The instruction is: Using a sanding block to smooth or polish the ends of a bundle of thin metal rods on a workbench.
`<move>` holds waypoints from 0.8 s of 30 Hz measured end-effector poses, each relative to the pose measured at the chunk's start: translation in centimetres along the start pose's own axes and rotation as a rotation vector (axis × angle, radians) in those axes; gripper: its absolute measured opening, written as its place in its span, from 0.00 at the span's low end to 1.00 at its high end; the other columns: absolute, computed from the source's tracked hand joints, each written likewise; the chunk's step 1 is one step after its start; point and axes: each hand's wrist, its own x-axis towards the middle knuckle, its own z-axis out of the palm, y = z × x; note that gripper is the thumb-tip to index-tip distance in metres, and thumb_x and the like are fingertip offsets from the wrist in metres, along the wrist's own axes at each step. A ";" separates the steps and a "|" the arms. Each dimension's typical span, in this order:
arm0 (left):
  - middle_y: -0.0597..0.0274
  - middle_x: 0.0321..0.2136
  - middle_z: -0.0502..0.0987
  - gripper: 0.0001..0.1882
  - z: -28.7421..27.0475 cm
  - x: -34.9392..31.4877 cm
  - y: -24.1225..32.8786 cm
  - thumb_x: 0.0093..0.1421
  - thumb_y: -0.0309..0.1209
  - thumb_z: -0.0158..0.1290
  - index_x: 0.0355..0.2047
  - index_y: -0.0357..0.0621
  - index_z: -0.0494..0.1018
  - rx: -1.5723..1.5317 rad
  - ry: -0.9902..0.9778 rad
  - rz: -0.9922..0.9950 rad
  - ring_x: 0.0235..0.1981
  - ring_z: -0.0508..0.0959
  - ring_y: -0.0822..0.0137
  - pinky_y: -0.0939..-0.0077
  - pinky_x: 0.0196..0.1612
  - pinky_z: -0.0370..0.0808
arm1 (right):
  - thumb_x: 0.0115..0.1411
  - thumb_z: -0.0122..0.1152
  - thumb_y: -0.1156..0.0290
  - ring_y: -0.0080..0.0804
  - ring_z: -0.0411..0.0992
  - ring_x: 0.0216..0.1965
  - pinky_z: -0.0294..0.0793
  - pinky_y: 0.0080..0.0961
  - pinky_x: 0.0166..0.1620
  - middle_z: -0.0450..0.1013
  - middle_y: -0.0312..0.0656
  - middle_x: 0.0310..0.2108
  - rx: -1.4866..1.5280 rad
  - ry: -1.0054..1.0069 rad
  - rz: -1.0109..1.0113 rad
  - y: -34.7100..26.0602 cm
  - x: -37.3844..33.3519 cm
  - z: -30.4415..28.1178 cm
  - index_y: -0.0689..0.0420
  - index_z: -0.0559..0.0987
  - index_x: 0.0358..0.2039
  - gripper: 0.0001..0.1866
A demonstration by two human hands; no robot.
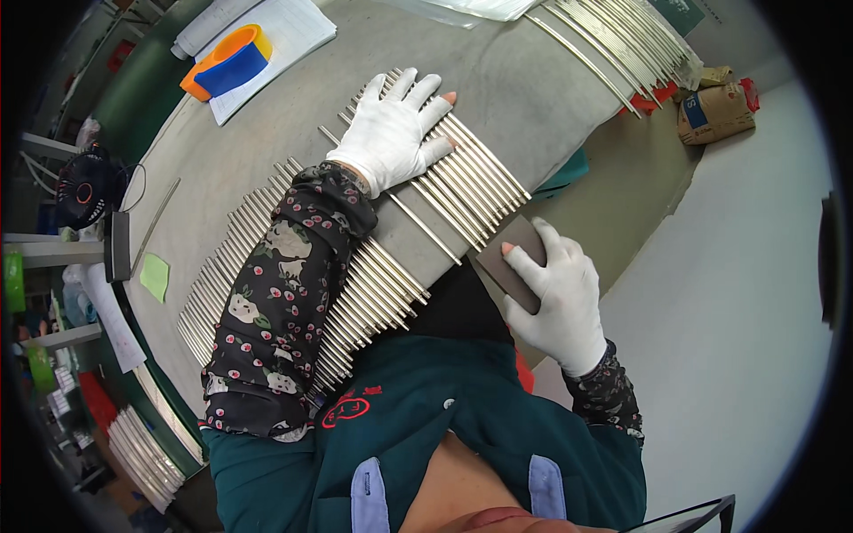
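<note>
My left hand (386, 138), in a white glove with bare thumb and fingertip showing, lies spread and flat over the far ends of a row of thin silvery metal rods (484, 178). These rods lie side by side on the grey tabletop, their near ends at the table edge. One single rod (425, 226) lies apart between this row and a second, longer row of rods (378, 284), which passes under my left forearm. Just off the table edge, my right hand (564, 298), also white-gloved, grips a flat grey-brown block (502, 269). The block is close to the near rod ends.
More rods (613, 44) lie at the far right beside clear plastic (471, 9). Orange and blue rings (235, 67) rest on papers (306, 40) at the far left. A green note (155, 277), a dark bar (117, 249) and a fan (84, 186) are further left. A brown bag (715, 115) stands right.
</note>
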 end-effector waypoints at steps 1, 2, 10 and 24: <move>0.55 0.66 0.58 0.32 0.0 -0.6 -0.2 0.65 0.54 0.40 0.64 0.52 0.61 0.001 0.005 0.017 0.67 0.55 0.50 0.49 0.67 0.50 | 0.38 0.69 0.68 0.49 0.70 0.46 0.72 0.39 0.42 0.66 0.56 0.54 0.015 0.001 -0.009 -0.1 0.0 0.1 0.49 0.79 0.46 0.29; 0.54 0.66 0.57 0.32 0.1 -1.2 -0.5 0.65 0.54 0.40 0.64 0.51 0.60 0.002 0.009 0.033 0.67 0.55 0.49 0.49 0.67 0.49 | 0.38 0.68 0.68 0.49 0.70 0.46 0.72 0.39 0.42 0.66 0.56 0.54 0.030 0.002 -0.017 -0.1 0.0 0.3 0.49 0.79 0.46 0.29; 0.49 0.67 0.54 0.34 -0.4 -5.2 -1.9 0.65 0.54 0.41 0.66 0.50 0.57 -0.064 -0.029 0.045 0.68 0.52 0.46 0.45 0.68 0.46 | 0.38 0.69 0.69 0.49 0.69 0.46 0.72 0.40 0.43 0.66 0.56 0.54 0.064 0.012 -0.055 -1.0 -0.4 0.9 0.49 0.78 0.46 0.29; 0.46 0.68 0.49 0.40 -1.9 -12.6 -6.6 0.64 0.63 0.33 0.68 0.53 0.51 -0.134 -0.106 0.159 0.69 0.50 0.46 0.44 0.69 0.43 | 0.40 0.67 0.69 0.51 0.67 0.51 0.69 0.42 0.51 0.65 0.56 0.57 0.070 -0.026 0.074 -0.5 -2.4 0.9 0.51 0.78 0.48 0.29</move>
